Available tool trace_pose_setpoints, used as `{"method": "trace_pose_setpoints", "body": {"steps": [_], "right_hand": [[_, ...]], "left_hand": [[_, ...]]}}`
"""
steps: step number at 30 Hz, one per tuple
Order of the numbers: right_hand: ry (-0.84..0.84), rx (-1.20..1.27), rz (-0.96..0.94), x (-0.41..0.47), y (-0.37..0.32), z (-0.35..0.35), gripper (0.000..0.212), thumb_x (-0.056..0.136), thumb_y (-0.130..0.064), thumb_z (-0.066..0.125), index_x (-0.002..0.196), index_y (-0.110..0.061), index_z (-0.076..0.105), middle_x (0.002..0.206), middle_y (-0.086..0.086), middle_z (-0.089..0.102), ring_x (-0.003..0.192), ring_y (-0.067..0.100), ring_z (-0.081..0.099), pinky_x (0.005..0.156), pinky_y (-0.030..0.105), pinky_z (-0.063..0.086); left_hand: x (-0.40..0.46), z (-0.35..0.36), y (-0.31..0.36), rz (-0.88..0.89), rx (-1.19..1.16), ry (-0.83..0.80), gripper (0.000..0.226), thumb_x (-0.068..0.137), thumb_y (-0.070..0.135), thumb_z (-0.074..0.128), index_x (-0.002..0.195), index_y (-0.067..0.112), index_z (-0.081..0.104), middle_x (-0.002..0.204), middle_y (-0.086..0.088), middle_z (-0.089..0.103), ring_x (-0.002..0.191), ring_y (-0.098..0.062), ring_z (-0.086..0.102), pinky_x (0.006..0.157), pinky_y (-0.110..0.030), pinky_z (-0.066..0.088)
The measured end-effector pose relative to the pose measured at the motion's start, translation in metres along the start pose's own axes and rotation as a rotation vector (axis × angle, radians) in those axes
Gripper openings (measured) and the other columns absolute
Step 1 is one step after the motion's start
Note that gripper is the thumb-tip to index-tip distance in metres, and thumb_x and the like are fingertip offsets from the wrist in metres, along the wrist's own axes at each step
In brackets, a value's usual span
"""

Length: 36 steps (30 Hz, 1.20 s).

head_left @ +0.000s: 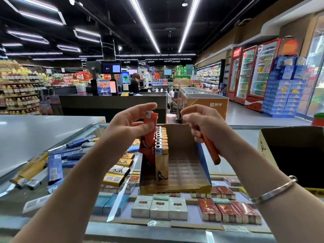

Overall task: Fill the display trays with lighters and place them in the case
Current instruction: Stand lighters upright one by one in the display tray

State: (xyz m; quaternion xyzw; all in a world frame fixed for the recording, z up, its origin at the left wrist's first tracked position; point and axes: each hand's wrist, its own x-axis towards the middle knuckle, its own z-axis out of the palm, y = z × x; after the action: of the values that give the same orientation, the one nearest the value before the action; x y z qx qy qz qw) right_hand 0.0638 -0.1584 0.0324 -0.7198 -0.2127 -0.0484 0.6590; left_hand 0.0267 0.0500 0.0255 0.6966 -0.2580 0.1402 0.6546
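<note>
A cardboard display tray (205, 170) stands on the glass counter in front of me. One row of yellow lighters (162, 151) fills its left side, and the rest of its slots show bare. My left hand (129, 121) grips a bunch of red lighters (149, 137) upright, just left of the tray. My right hand (204, 123) holds a single red lighter (211, 151), slanted down over the tray's right side. A bracelet sits on my right wrist.
Loose blue and yellow lighters (56, 165) lie on the glass counter (245, 135) at left. An open dark cardboard box (294, 155) stands at right. Cigarette packs show under the glass. Beyond are a checkout counter, a person and drink fridges.
</note>
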Motion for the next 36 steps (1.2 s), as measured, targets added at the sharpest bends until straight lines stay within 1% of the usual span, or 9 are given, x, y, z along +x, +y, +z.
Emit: {"method": "trace_pose_setpoints", "body": {"steps": [5,8,11,13,18,24,27,31,36], "right_hand": [[-0.021,-0.105,0.027,0.0,0.006,0.008,0.009,0.091,-0.008,0.052,0.096,-0.007,0.06,0.056,-0.001,0.048,0.041,0.007,0.041,0.036,0.018,0.035],[-0.017,-0.146,0.034,0.0,0.009,0.009,0.009,0.092,-0.009,0.052,0.093,-0.008,0.061,0.055,0.0,0.047,0.04,0.006,0.042,0.036,0.018,0.035],[0.001,-0.183,0.049,0.0,0.009,0.009,0.01,0.093,-0.01,0.051,0.091,-0.01,0.061,0.056,0.0,0.048,0.04,0.006,0.042,0.037,0.018,0.037],[0.004,-0.186,0.054,0.0,0.009,0.009,0.01,0.093,-0.011,0.051,0.09,-0.01,0.061,0.056,0.001,0.048,0.04,0.007,0.042,0.037,0.018,0.037],[0.008,-0.179,0.064,-0.001,0.008,0.013,0.01,0.093,-0.011,0.051,0.092,-0.009,0.061,0.059,0.003,0.047,0.04,0.007,0.04,0.036,0.018,0.035],[-0.001,-0.17,0.063,-0.001,0.009,0.015,0.011,0.093,-0.01,0.05,0.091,-0.009,0.061,0.056,0.001,0.048,0.04,0.008,0.041,0.037,0.018,0.036],[0.025,0.017,0.064,0.001,0.008,0.015,0.017,0.088,-0.002,0.044,0.094,-0.005,0.06,0.059,0.002,0.046,0.044,0.01,0.039,0.04,0.022,0.034],[0.034,0.474,0.037,0.002,0.002,0.012,0.037,0.054,0.001,0.04,0.089,-0.004,0.052,0.063,0.005,0.041,0.052,0.014,0.039,0.05,0.026,0.035],[0.091,0.6,0.0,0.0,-0.003,0.014,0.049,0.043,0.013,0.03,0.083,-0.01,0.045,0.066,0.003,0.039,0.061,0.014,0.036,0.058,0.023,0.031]], "left_hand": [[-0.001,-0.01,0.006,0.046,0.18,-0.014,0.024,0.061,0.019,0.07,0.082,0.031,0.073,0.085,0.002,0.072,0.083,-0.014,0.067,0.068,-0.024,0.056],[-0.003,-0.019,0.006,0.06,0.376,-0.019,0.024,0.06,0.027,0.071,0.083,0.029,0.068,0.08,0.011,0.07,0.079,-0.007,0.065,0.063,-0.018,0.053],[-0.003,-0.021,0.0,0.035,0.483,-0.083,0.021,0.065,0.022,0.073,0.083,0.023,0.063,0.076,0.016,0.069,0.074,-0.002,0.065,0.055,-0.011,0.049],[-0.003,-0.018,-0.006,0.032,0.579,-0.114,0.021,0.069,0.015,0.076,0.08,0.024,0.061,0.074,0.009,0.069,0.075,0.0,0.064,0.054,-0.01,0.048],[-0.003,-0.019,-0.01,0.107,0.764,-0.135,0.023,0.066,0.019,0.078,0.075,0.026,0.058,0.081,0.01,0.059,0.076,-0.002,0.055,0.058,-0.021,0.05],[-0.004,-0.016,-0.008,0.095,0.781,-0.24,0.015,0.074,0.021,0.072,0.073,0.028,0.059,0.087,0.014,0.052,0.075,-0.006,0.052,0.063,-0.027,0.052],[-0.004,-0.014,-0.007,0.075,0.725,-0.181,0.014,0.076,0.041,0.062,0.071,0.027,0.061,0.084,0.015,0.052,0.075,-0.004,0.053,0.062,-0.021,0.049],[-0.004,-0.003,-0.006,0.176,0.68,-0.038,0.034,0.075,0.061,0.042,0.075,0.03,0.058,0.084,0.013,0.053,0.071,-0.005,0.056,0.06,-0.021,0.05],[-0.005,0.008,-0.007,0.256,0.647,-0.036,0.023,0.075,0.064,0.051,0.087,0.045,0.056,0.09,0.026,0.055,0.088,0.001,0.053,0.073,-0.021,0.045]]}}
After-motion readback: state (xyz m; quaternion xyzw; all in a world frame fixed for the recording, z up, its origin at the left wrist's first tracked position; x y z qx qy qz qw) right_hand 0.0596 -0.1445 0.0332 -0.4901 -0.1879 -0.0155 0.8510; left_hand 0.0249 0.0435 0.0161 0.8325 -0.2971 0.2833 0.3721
